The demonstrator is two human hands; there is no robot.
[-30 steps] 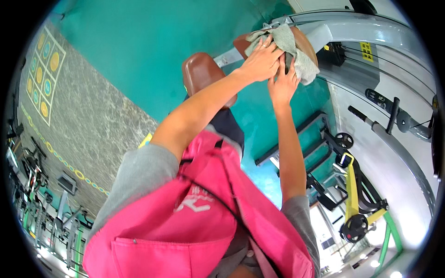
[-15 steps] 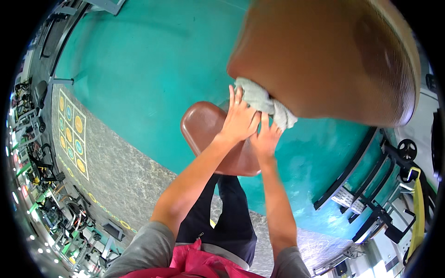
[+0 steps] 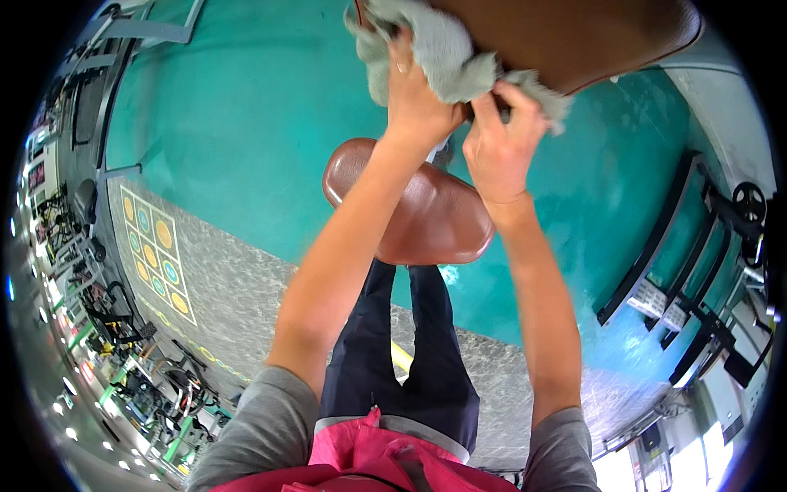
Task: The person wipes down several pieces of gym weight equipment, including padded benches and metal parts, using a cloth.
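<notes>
A pale grey-green cloth (image 3: 443, 53) lies against the near left edge of a large brown padded cushion (image 3: 574, 37). My left hand (image 3: 416, 102) grips the cloth near the cushion's left corner, its fingertips partly buried in the folds. To the right, my right hand (image 3: 507, 143) pinches the cloth's other end by the cushion's lower edge, with fingers bent. Below my hands sits a smaller brown padded seat (image 3: 434, 217), crossed in part by my left forearm. The cushion's far part runs out of the picture.
Green flooring (image 3: 246, 107) surrounds the seat, meeting grey stone-patterned floor (image 3: 238, 279) nearer me. A printed grid of circles (image 3: 156, 250) marks the floor at left. Gym machines line the left rim. At right stands a black metal frame (image 3: 664, 246).
Both hands have moved farther up with the cloth, the left one toward the cushion's left corner. The cloth is spread wider. The cushion and seat sit higher in the picture.
</notes>
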